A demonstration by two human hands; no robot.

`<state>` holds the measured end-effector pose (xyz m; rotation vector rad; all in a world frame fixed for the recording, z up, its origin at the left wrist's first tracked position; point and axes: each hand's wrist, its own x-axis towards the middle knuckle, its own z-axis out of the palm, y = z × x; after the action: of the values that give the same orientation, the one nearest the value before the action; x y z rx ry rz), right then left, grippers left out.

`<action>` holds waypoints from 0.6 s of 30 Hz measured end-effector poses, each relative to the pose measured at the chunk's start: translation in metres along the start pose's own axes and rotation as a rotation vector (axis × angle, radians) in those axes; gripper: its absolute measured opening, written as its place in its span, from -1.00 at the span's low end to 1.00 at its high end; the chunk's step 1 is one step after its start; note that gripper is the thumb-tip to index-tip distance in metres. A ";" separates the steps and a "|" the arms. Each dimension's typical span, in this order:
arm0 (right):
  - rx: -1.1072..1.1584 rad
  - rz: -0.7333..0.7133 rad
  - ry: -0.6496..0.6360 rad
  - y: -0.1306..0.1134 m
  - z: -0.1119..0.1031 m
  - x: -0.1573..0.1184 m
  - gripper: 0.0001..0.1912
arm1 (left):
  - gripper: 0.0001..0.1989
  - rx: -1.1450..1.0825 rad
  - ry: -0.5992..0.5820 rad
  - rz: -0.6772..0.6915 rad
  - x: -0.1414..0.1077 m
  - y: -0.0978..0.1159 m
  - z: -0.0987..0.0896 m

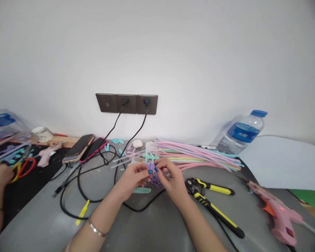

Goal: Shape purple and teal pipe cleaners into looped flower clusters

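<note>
Fuzzy purple pipe cleaners bent into looped, flower-like shapes (154,179) are held between both hands near the middle of the table. My left hand (134,176) pinches a paler purple piece (150,166) from the left. From the right, my right hand (172,176) closes its thumb and fingers on the same purple work. Fingertips partly hide where the pieces meet. Just behind them lies a mint-green pipe cleaner shape (150,155). A flat green piece (142,190) rests below my left hand.
Pastel pipe cleaners (199,154) lie behind my right hand. Yellow-black pliers (212,206), a pink glue gun (280,217) and a water bottle (243,131) are on the right. Black cables (78,189) and phones (80,148) lie left. Another person's hand (0,176) is beside scissors (26,168).
</note>
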<state>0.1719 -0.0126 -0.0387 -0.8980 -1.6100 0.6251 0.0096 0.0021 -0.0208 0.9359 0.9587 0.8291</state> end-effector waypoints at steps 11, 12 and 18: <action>0.401 0.391 -0.014 0.010 0.009 0.001 -0.77 | -0.68 0.167 0.128 0.236 0.002 -0.007 0.003; 0.436 0.430 -0.035 0.010 0.007 0.002 -0.75 | -0.68 0.183 0.122 0.243 0.002 -0.007 0.003; 0.636 0.712 -0.187 0.004 -0.006 0.004 -0.67 | -0.69 0.227 0.034 0.237 0.001 -0.005 0.000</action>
<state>0.1780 -0.0075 -0.0382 -0.9239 -1.0904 1.6488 0.0110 0.0011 -0.0255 1.2526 0.9982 0.9504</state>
